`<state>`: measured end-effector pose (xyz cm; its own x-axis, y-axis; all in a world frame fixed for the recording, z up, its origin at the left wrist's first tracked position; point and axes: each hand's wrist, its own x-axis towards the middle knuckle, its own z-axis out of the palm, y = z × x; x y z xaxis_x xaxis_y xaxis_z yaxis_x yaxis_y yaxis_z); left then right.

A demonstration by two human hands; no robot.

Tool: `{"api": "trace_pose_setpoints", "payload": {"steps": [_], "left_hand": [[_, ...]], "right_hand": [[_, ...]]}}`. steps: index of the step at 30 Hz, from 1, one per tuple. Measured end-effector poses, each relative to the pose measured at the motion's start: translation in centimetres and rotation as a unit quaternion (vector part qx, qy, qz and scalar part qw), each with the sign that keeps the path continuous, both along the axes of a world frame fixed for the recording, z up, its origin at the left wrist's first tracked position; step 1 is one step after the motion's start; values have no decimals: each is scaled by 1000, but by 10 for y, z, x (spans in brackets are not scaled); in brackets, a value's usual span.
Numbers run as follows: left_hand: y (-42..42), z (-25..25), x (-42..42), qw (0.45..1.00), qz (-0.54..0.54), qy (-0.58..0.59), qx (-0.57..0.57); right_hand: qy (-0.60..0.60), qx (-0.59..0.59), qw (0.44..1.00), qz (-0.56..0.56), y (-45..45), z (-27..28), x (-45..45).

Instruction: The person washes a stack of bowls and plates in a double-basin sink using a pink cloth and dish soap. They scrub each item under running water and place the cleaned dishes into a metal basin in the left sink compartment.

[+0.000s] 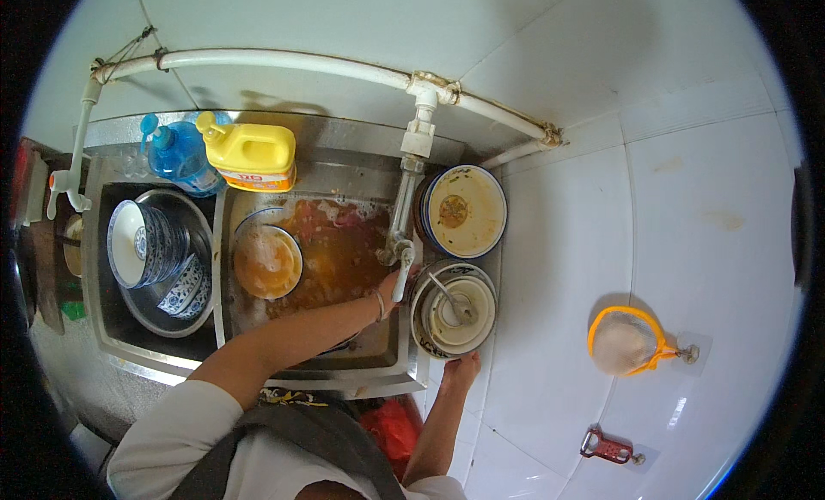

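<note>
A stack of used bowls stands on the sink's right ledge, with dark markings on the outer rim. Smaller bowls nest inside, and a metal spoon rests in the top one. My right hand grips the stack's near rim. At its left side is my left hand, its fingers partly hidden behind the faucet lever. Farther back sits another stack of blue-rimmed bowls with food scraps inside. The right basin holds murky brown water, where a blue-rimmed bowl lies partly submerged.
In the left basin a metal bowl holds stacked blue-and-white bowls. Blue and yellow pump bottles stand behind. White pipe crosses the wall. An orange-rimmed strainer and a red peeler hang at right.
</note>
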<state>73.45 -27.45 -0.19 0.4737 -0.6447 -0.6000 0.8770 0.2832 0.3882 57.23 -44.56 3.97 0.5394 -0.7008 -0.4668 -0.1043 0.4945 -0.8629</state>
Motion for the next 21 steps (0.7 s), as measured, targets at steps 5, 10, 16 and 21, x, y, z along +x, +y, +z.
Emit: {"api": "trace_pose_setpoints", "payload": {"steps": [5,10,16,21], "left_hand": [[-7,-9,-12,992,-93,-18,82],[-18,-51,-38,984,-161,-35,62],[15,17,-36,972,-168,-71,145],[55,-73,-96,986,-77,-115,91]], "right_hand": [[-1,0,999,42,14,56,12],[-63,29,996,53,2,81,47],[-88,-25,993,80,-26,64,118],[-62,-15,992,108,-7,57,167]]}}
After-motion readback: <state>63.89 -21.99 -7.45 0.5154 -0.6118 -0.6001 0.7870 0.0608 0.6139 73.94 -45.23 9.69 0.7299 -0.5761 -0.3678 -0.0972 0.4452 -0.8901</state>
